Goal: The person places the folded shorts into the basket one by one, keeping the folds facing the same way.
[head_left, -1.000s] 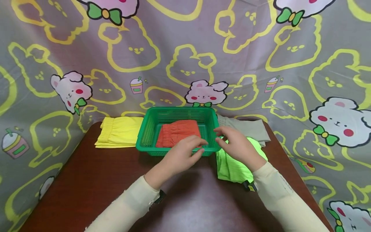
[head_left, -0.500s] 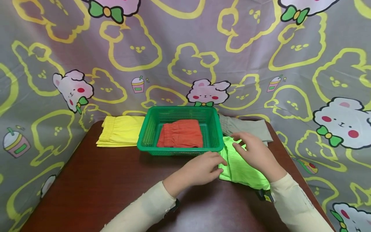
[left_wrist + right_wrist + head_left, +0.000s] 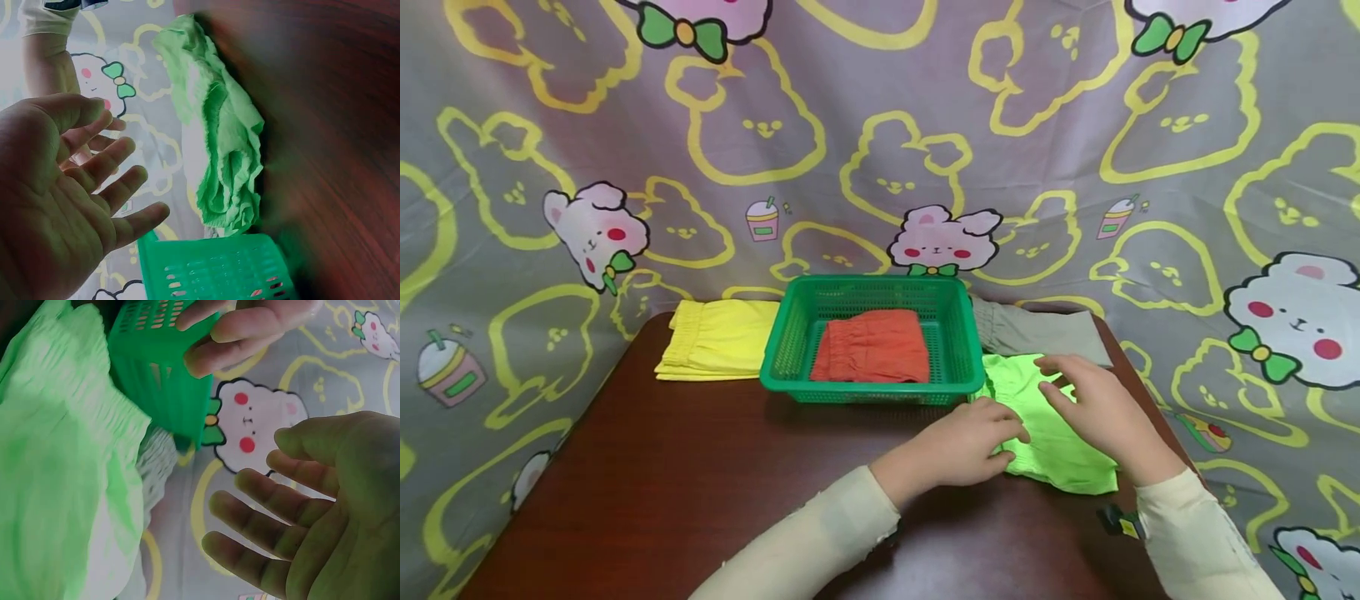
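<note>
A lime garment (image 3: 1063, 454) is laid on the right part of the surface (image 3: 700, 483), between the near right corner of the basket (image 3: 872, 388) and the surface's right edge. Its gathered waistband is turned toward the basket, and folds and wrinkles are shown along its side in the left wrist view. Whether the basket is touched by it cannot be told.

The left hand (image 3: 958, 442) is held over the left end of the lime garment, just in front of the basket's near right corner. Its fingers are released and spread, slightly bent, with nothing grasped. The right hand (image 3: 1101, 408) is held above the right part of the same garment, toward the surface's right edge; its fingers are likewise released and parted. In both wrist views, a gap is seen between the hands and the cloth. Both forearms are covered by cream sleeves (image 3: 805, 533).

The basket, green and slotted, is set by the middle of the surface's far edge. A folded red garment (image 3: 880, 346) is contained in it, lying flat with its gathered band toward the left wall. A folded yellow garment (image 3: 722, 342) is placed by the far left corner of the surface, and a grey garment (image 3: 1045, 333) by the far right corner, beyond the lime one. Beyond the far edge, a patterned curtain (image 3: 850, 75) is hung.
</note>
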### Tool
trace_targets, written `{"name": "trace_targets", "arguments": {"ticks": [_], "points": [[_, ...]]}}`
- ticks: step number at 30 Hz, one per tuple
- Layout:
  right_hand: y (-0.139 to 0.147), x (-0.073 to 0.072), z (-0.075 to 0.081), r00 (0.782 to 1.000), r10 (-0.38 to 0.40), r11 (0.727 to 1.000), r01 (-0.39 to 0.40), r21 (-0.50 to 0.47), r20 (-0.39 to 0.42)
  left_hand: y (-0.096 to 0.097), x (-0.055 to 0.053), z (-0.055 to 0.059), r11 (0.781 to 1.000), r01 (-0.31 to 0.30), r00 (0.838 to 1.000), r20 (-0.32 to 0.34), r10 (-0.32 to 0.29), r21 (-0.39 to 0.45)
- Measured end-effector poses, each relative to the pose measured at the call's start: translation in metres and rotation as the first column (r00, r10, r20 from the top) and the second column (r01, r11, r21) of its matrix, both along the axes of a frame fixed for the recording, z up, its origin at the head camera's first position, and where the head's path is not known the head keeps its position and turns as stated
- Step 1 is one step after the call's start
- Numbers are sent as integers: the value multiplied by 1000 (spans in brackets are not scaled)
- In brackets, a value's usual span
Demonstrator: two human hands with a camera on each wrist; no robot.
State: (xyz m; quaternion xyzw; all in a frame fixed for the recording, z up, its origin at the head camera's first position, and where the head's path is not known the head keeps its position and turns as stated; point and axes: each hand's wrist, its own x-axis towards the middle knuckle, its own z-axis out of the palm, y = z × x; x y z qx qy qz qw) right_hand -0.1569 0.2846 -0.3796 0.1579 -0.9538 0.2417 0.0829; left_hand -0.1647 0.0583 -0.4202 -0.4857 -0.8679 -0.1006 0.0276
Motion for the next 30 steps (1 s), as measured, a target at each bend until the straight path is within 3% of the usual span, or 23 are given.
{"name": "trace_targets", "arguments": {"ticks": [5,10,16,21,30], "points": [[14,-3,-9,999,-1,1000,0,14,45,10,-4,-9,997,-40,999,-25,38,-65],[26,-7,-19,996,-9,1000,8,10,86,15,-9,-18,995,-66,998,-6,66,-72],[36,-13,-30,994,-24,999,20,37,110,24,-14,-29,993,-58,998,-35,54,-106],[43,-18,-39,988,-24,998,16,59,151,34,-16,-30,984,-80,995,-69,70,-158],[58,-30,-63,974,9,997,-27,76,226,41,-25,-36,960,-121,992,-63,109,-254]]}}
